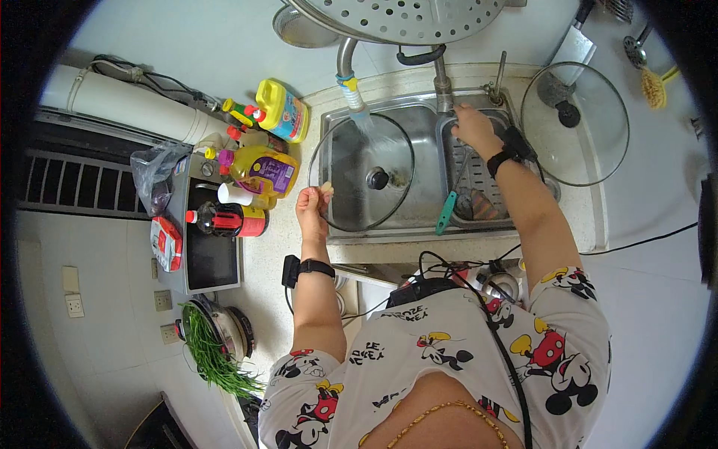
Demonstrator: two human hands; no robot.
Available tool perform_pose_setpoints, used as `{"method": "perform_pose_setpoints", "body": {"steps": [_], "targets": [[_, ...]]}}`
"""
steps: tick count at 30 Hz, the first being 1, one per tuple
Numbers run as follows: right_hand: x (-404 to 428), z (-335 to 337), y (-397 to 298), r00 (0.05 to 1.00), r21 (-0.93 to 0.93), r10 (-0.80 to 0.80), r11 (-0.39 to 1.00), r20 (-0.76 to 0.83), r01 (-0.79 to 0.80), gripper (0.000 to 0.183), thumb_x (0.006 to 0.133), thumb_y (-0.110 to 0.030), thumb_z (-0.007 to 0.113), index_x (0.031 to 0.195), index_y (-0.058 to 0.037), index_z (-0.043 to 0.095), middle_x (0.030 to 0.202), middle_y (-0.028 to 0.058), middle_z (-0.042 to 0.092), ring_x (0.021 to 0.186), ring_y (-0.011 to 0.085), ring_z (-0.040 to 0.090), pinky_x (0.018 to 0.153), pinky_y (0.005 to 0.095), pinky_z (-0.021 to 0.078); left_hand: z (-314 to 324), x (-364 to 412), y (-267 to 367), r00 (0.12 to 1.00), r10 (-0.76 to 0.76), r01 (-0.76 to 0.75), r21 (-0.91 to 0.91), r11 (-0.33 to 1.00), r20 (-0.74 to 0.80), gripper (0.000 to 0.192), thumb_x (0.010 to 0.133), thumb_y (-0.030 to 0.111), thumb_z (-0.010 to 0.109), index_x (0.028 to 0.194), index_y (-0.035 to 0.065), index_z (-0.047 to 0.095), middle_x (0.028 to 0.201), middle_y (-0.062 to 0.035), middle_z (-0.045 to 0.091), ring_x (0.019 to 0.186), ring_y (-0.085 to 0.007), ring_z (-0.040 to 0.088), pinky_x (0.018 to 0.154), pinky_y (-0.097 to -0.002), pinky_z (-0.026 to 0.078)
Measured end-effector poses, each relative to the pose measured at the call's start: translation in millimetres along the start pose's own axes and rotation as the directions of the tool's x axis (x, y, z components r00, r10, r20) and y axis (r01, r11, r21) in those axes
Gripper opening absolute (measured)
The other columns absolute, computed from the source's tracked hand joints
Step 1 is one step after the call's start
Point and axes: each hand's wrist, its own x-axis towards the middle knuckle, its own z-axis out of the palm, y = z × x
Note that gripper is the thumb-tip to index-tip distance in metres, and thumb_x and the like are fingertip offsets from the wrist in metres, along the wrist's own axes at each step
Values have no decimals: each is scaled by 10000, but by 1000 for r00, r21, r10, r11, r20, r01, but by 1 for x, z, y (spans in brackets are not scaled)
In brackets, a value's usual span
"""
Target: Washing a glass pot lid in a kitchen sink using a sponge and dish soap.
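My left hand (313, 209) grips the rim of a clear glass pot lid (362, 210) with a dark knob, held over the left part of the steel sink (429, 196). A small pale piece (327, 188) shows at its fingertips; what it is, I cannot tell. Water runs from the white flexible end of the faucet spout (352, 95) onto the lid. My right hand (475, 130) reaches to the foot of the faucet (443, 92), above a drain basket (505, 223). Its fingertips are partly hidden, so a grip there is unclear. A green-handled peeler-like tool (446, 213) and a striped scouring pad (482, 205) lie in the basket.
A second glass lid (603, 140) leans at the right. Overhead hangs a perforated steel steamer (415, 19). Several bottles, among them a yellow jug (280, 112), stand left of the sink beside a small oven (210, 252). Green chives (210, 353) lie over a pot. Black cables (443, 261) cross before me.
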Motion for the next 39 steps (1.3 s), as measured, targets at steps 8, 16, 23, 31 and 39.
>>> {"method": "perform_pose_setpoints", "body": {"steps": [8, 16, 23, 31, 39], "targets": [[2, 1, 1, 997, 20, 22, 1000, 69, -23, 426, 685, -189, 640, 1057, -8, 540, 1004, 152, 553, 924, 312, 573, 762, 397, 488, 24, 22, -1, 998, -68, 68, -5, 998, -13, 133, 892, 212, 529, 897, 79, 535, 911, -86, 640, 803, -160, 629, 691, -223, 501], [0, -3, 4, 988, 54, 51, 997, 144, -59, 550, 660, -136, 608, 1178, -6, 474, 1148, 149, 510, 963, 336, 552, 802, 407, 472, 76, 49, -9, 997, -74, 73, 135, 988, 1, 170, 877, 229, 563, 843, 63, 549, 855, -68, 637, 762, -163, 626, 664, -238, 483], [-8, -8, -2, 976, 43, 174, 983, 130, -181, 618, 683, -192, 631, 1236, -21, 415, 1165, 245, 484, 1001, 361, 543, 820, 402, 475, 94, 64, -23, 997, -68, 62, 129, 990, 42, 172, 876, 232, 565, 849, 63, 553, 801, -35, 616, 736, -131, 598, 665, -235, 477], [-6, -10, -1, 961, 138, 231, 958, 153, -252, 693, 671, -231, 626, 1269, 11, 374, 1175, 278, 477, 1019, 384, 528, 860, 412, 448, 115, 89, -15, 991, -40, 11, 212, 977, 131, 156, 870, 203, 576, 867, 46, 573, 779, -28, 620, 688, -95, 580, 633, -213, 454], [11, -11, -5, 939, 168, 272, 936, 212, -309, 743, 689, -273, 622, 1293, 41, 325, 1218, 286, 445, 1145, 381, 439, 941, 407, 383, 94, 84, -21, 992, -80, 62, 170, 983, 98, 150, 869, 206, 575, 867, 57, 557, 799, -39, 620, 717, -122, 595, 648, -232, 468]]}}
